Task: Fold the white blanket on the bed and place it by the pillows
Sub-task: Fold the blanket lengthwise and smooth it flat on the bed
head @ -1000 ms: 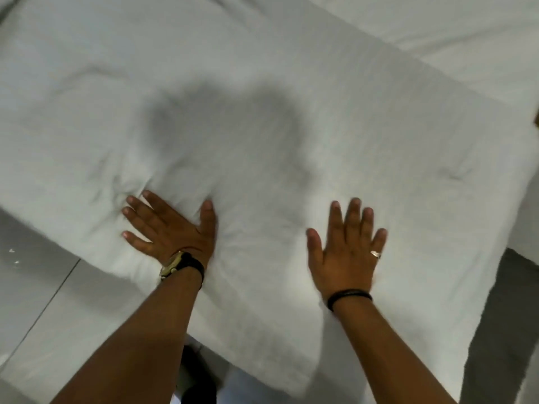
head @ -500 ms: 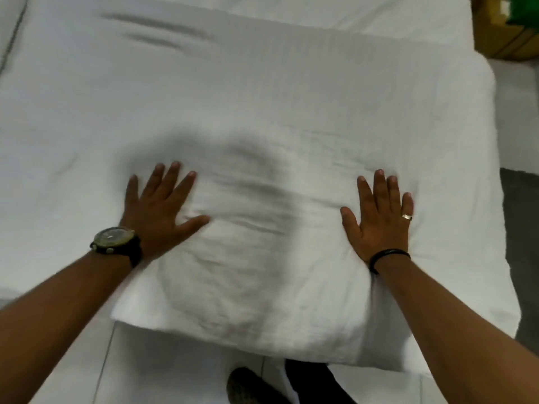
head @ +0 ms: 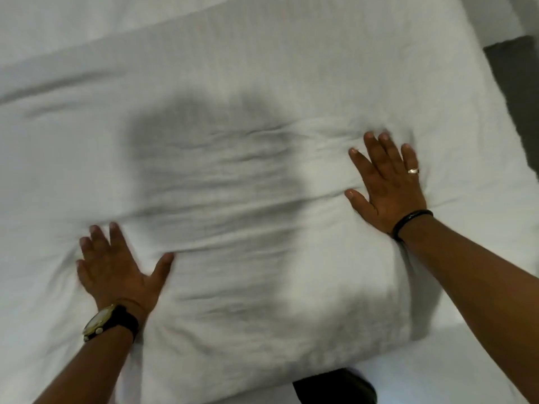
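Observation:
The white blanket (head: 250,176) lies spread over the bed, filling most of the view, with soft creases running across its middle. My left hand (head: 116,266), wearing a watch, presses flat on it at the lower left, fingers spread. My right hand (head: 385,182), with a ring and a black wristband, lies flat on it at the right, fingers apart. Neither hand grips the cloth. No pillows are in view.
The blanket's near edge hangs over the bed side above a pale tiled floor (head: 455,365). A dark foot (head: 332,386) shows at the bottom. A dark grey strip (head: 516,91) runs along the right edge. White bedding (head: 87,18) lies at the top.
Both hands have slid further apart across the blanket, the right one up and to the right, the left one lower and left. The view has tilted and more creases show between the hands.

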`<state>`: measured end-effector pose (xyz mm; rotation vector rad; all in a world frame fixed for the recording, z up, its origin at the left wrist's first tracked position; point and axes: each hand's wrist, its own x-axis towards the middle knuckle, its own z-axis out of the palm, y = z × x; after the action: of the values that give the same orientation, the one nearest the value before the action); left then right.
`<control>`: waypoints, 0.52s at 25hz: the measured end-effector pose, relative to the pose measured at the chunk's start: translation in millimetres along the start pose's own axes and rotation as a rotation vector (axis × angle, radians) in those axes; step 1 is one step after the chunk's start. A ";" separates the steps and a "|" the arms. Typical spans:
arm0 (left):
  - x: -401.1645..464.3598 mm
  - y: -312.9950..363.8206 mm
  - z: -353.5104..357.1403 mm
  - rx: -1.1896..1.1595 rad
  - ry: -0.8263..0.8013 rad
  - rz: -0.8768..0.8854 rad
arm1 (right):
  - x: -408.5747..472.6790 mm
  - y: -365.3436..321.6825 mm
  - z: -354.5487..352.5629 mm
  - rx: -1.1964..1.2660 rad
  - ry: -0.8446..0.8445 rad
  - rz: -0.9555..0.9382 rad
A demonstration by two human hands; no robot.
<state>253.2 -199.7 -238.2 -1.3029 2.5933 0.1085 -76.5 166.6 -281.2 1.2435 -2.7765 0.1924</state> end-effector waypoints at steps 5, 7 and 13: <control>0.5 0.5 4.8 -0.063 -0.038 -0.001 | 6.3 -14.1 -25.4 0.011 -0.099 0.043; -0.1 1.7 -1.4 -0.098 -0.058 -0.006 | 13.5 -33.8 -35.1 0.063 -0.161 0.242; -1.6 -11.1 -5.1 -0.189 0.003 0.158 | 84.9 -297.4 -45.8 0.354 -0.064 0.149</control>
<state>262.1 -206.0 -232.5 -1.1524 2.7414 0.3881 90.9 -85.1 -201.5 1.1195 -2.9826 0.6945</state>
